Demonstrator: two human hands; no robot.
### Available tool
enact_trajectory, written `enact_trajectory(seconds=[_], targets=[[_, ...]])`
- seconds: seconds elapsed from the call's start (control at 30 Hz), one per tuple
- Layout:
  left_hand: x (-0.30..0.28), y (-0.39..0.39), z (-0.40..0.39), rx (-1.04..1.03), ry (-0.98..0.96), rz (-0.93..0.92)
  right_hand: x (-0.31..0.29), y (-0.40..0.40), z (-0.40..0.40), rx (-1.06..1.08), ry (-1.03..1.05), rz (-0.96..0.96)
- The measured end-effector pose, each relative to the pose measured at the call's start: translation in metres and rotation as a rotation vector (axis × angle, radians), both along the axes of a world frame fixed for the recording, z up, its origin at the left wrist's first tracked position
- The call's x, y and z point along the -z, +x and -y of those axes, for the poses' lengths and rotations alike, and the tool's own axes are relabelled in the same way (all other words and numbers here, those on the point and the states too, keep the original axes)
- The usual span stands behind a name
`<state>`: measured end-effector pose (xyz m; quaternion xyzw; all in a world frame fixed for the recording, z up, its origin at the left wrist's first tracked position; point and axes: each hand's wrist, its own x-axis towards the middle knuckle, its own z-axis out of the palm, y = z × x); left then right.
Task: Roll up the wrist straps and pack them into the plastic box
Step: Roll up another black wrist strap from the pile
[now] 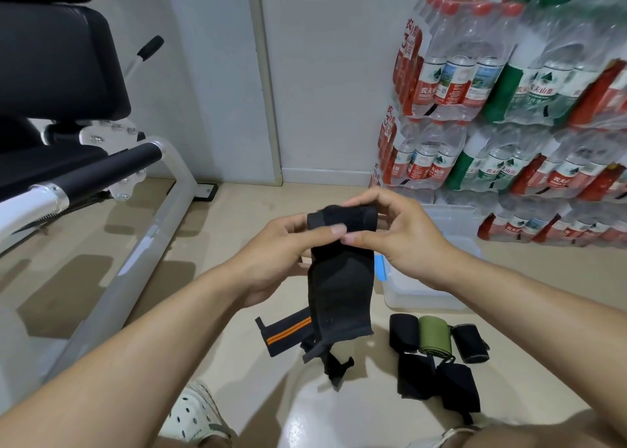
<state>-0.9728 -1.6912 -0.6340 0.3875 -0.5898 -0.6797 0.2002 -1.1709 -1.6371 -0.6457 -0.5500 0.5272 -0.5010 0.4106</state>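
Both the left hand (271,254) and right hand (400,234) pinched the black strap's (341,288) rolled top, letting its tail hang free for winding above the floor (237,362).

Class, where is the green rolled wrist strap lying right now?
In the head view, the green rolled strap lies on the floor at lower right, between two black rolled straps, just in front of the clear plastic box.
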Motion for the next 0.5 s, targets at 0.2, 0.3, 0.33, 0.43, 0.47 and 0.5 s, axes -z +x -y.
enact_trajectory(seconds=[0.2,0.3,0.33,0.43,0.47,0.5], targets=[[-0.004,-0.003,-0.004,-0.06,0.082,0.019,0.005,0.006,0.003,0.043,-0.082,-0.059],[-0.003,-0.004,-0.004,-0.079,0.099,0.019,0.005,0.012,0.001,0.057,-0.115,-0.06],[-0.003,-0.004,-0.004,-0.086,0.101,0.017,0.005,0.013,0.0,0.062,-0.122,-0.063],[-0.001,-0.005,-0.003,-0.075,0.123,0.019,0.004,0.016,0.0,0.091,-0.136,-0.063],[0.0,-0.005,-0.003,-0.079,0.139,0.015,0.005,0.017,0.0,0.101,-0.143,-0.066],[0.001,-0.005,-0.002,-0.089,0.153,0.008,0.005,0.017,-0.001,0.108,-0.151,-0.073]])
